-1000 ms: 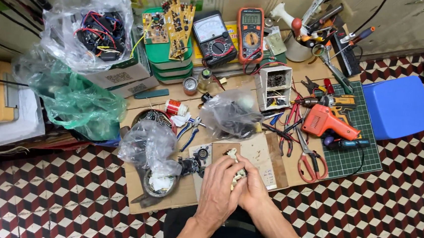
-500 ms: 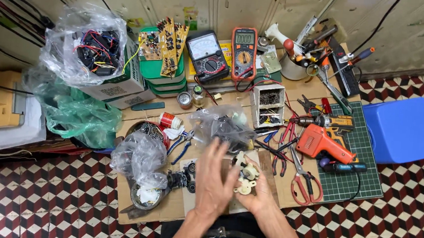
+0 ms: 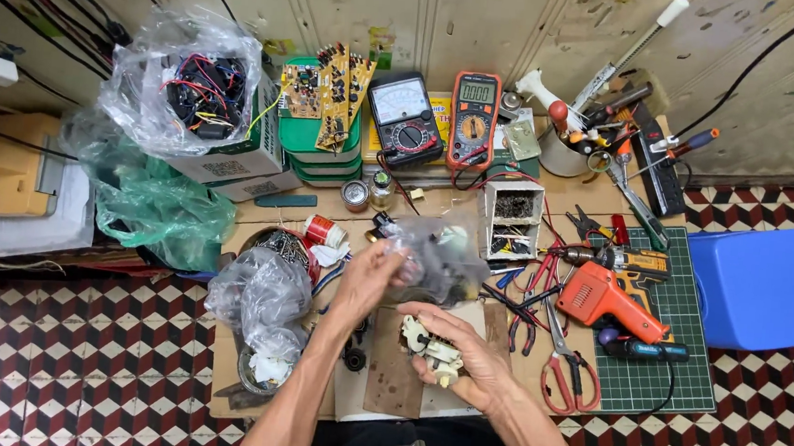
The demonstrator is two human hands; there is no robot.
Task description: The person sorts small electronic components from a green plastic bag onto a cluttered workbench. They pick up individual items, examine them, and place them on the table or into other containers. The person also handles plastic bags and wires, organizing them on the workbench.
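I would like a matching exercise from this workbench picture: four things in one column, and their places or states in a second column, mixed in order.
Things
1. left hand
2. right hand
3. orange drill
4. scissors

Places or states
A. lies on the green cutting mat
B. holds a small white part
C. lies on the bench with red handles toward the person
D. reaches into a clear plastic bag

Pairs: 1-D, 2-B, 3-A, 4-C
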